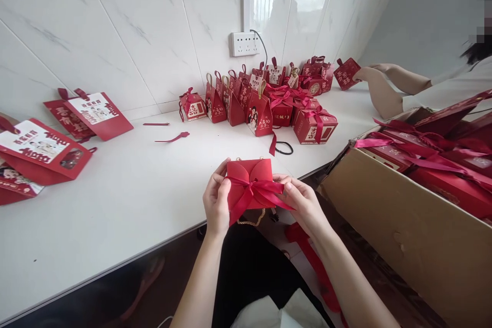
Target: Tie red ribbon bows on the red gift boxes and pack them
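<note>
Red packet (251, 170) held by left hand (217, 204), right hand (305, 202); carton (402, 225) beside, gift boxes (260, 115) beyond.

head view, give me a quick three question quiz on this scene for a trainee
1. True or false: the packet lies on the table, untouched.
2. Pick one: the bow on the packet is a) green, b) red, c) blue.
3. What can be seen inside the carton?

Key:
1. False: the left hand holds it and the right hand is at its bow.
2. b
3. Red boxes with ribbons.
</note>
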Demonstrator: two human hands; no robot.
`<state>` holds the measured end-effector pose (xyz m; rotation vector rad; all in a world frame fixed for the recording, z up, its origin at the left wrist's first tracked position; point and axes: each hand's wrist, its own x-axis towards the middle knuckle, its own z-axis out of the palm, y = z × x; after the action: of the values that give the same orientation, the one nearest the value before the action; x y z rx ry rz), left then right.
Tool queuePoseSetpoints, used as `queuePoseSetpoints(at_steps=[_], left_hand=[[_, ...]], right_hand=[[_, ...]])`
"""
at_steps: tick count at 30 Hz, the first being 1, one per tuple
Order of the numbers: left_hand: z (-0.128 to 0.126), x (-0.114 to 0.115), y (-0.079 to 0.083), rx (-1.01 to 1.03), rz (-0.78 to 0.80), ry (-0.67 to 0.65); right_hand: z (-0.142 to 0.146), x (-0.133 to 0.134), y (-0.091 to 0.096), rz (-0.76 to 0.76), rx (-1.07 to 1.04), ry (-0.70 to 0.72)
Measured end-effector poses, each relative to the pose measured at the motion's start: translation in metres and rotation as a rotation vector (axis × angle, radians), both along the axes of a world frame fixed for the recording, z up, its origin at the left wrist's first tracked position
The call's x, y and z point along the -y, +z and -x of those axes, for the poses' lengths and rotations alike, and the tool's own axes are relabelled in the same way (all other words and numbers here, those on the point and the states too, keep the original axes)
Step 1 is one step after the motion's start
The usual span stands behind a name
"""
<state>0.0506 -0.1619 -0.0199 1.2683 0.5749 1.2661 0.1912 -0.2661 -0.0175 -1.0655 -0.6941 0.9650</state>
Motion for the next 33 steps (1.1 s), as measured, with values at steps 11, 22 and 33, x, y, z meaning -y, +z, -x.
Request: queuePoseSetpoints(at_steps=[11,22,33], left_hand=[[-0.001,0.000,0.000,-0.051,0.012,0.017],[-0.002,0.002,0.005,-0.088,0.009,0.042],[-0.006,-0.004,-0.005,0.027,0.042,-0.185]], right_hand=[[0.004,0.013,0.004,0.065,0.367,0.068],[0.003,0.023,-0.005,0.054,0.270,0.120],[-0.028,0.008,0.011,-0.013,0.814,0.101]])
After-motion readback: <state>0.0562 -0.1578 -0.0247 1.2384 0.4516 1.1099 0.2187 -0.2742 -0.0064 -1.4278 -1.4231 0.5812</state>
